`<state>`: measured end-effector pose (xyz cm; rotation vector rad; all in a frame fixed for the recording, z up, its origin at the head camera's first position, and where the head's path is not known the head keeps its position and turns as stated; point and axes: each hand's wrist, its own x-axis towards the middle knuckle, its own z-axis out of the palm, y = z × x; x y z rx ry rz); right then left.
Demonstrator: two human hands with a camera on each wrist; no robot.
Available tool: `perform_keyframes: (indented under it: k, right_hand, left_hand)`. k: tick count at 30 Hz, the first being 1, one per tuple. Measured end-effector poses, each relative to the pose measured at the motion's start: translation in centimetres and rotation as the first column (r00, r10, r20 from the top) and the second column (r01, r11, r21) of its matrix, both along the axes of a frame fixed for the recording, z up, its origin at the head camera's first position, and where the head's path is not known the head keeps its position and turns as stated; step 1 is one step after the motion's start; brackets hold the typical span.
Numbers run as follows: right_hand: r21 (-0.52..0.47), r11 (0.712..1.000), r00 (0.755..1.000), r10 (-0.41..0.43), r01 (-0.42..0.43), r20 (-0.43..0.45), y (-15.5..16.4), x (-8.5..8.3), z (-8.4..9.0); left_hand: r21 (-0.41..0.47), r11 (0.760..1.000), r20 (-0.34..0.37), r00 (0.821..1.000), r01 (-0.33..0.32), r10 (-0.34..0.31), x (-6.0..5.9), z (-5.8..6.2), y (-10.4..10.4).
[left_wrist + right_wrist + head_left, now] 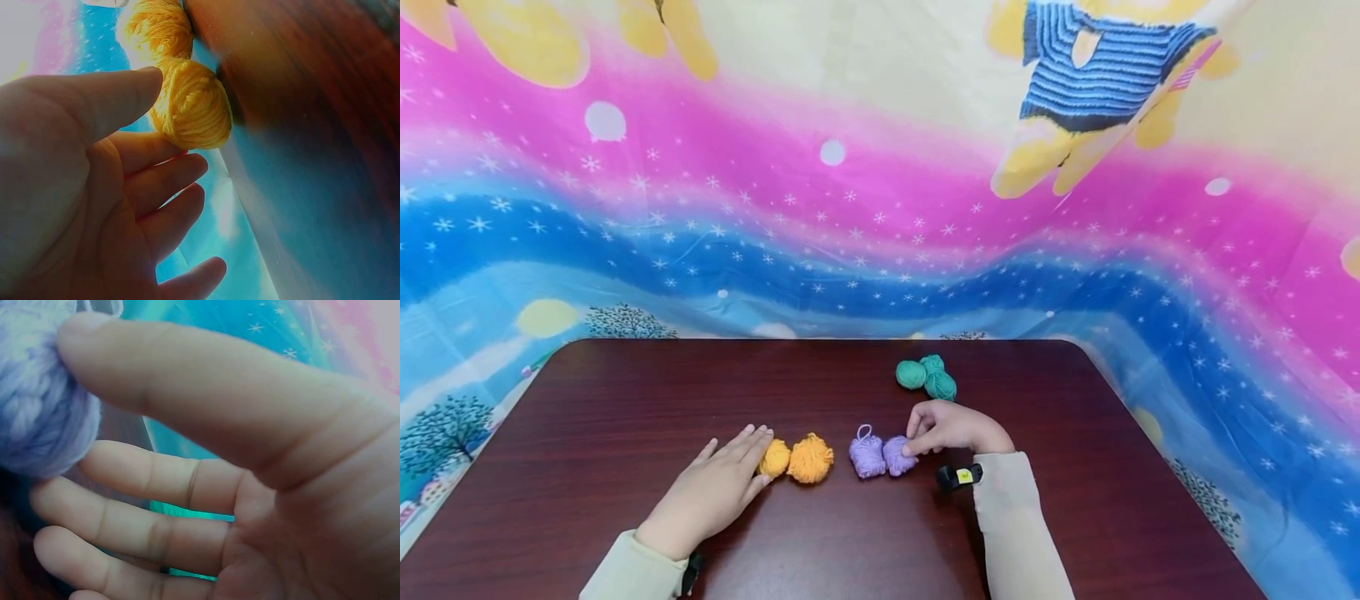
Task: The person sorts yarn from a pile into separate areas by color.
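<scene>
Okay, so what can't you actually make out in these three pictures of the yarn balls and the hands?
- Head view: whether the right hand pinches the lilac yarn ball or just touches it; too small.
- Right wrist view: the second lilac yarn bundle, cut off by the frame.
- Left wrist view: the dark wooden table is blurred; the left hand hides what lies beneath.
- Teal yarn balls: strands too small.
</scene>
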<state>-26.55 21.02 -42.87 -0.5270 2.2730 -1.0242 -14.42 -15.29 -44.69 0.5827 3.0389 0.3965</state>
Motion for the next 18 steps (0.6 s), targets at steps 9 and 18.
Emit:
perform_keyframes:
  k: [9, 18]
  right_hand:
    - [-0.047, 0.999, 0.998, 0.018, -0.021, -0.061, 0.2, -0.2, 0.4]
    - [-0.100, 0.995, 0.957, -0.052, 0.024, -0.285, 0.4, -0.1, 0.1]
  left_hand:
    - [-0.020, 1.000, -0.001, 1.000, -0.002, 0.002, 0.0, 0.1, -0.4]
    - [-0.039, 0.999, -0.251, 0.967, 0.024, -0.033, -0.5, -0.1, -1.0]
